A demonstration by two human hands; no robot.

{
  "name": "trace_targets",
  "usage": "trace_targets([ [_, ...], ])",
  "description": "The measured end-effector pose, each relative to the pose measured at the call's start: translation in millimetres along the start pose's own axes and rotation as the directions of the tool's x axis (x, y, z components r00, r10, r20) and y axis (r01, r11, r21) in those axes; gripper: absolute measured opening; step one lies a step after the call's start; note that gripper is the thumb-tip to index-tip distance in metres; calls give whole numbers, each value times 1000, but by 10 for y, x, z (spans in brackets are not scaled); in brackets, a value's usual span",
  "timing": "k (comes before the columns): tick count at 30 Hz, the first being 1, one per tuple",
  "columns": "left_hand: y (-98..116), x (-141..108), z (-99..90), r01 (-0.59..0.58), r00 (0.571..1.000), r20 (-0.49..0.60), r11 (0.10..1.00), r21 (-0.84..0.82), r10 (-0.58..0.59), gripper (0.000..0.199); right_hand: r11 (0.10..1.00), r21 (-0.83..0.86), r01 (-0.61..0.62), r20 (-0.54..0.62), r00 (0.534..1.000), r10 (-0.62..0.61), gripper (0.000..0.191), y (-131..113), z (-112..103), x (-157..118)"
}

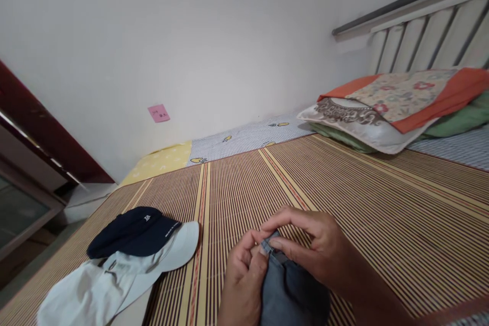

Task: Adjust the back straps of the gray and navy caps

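A grey-blue cloth item (294, 293), which looks like a cap, is held over the striped mat at the lower middle. My left hand (246, 275) pinches the edge of a narrow strap or band at its top from the left. From the right, my right hand (311, 242) has its thumb and index finger closed on the same band, its fingertips close to those of the left. To the left lie a navy cap (130, 234) and a white cap (87, 290), the navy one partly on top of the white one.
The striped mat (237, 183) covers the bed. Pillows with an orange floral cover (408, 91) lie at the back right below a radiator (431, 30). A pink note (158, 113) is on the wall. A flat object (135, 310) lies beneath the white cap.
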State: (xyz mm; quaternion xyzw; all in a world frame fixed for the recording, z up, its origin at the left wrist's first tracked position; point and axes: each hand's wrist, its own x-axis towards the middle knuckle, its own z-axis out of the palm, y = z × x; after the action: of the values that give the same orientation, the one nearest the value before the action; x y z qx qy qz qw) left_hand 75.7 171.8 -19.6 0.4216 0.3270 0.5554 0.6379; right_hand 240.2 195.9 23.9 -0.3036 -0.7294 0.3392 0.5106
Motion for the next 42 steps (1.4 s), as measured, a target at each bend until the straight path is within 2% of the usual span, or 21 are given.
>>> trace_targets([
  [6,-23,-7,-8,-21,999,-34,1000,-15,20,26,998,34,-58,-41,997,59,16,40,-29,11],
  [14,0,1,-17,-1,1000,-3,999,49,1,30,998,37,-57,31,998,56,11,55,-17,43],
  [22,-76,5,-71,24,998,57,998,-60,-21,26,998,53,-31,53,998,28,12,31,-35,8],
  [28,-2,9,-8,53,996,77,996,-69,-48,24,992,121,-33,125,992,18,15,8,-75,-13],
  [30,26,13,23,57,996,72,994,-93,-51,26,990,136,-31,113,994,16,19,-9,-95,-19],
  [34,57,36,38,36,999,-33,993,-116,-40,38,999,11,50,1,999,-50,15,-67,-66,-42],
  [39,53,63,4,-58,987,-147,998,5,58,43,963,-260,75,33,997,-69,26,-94,92,-62],
  [42,23,65,6,-66,980,-187,998,0,64,43,930,-348,120,60,993,-106,20,-57,154,-53],
])
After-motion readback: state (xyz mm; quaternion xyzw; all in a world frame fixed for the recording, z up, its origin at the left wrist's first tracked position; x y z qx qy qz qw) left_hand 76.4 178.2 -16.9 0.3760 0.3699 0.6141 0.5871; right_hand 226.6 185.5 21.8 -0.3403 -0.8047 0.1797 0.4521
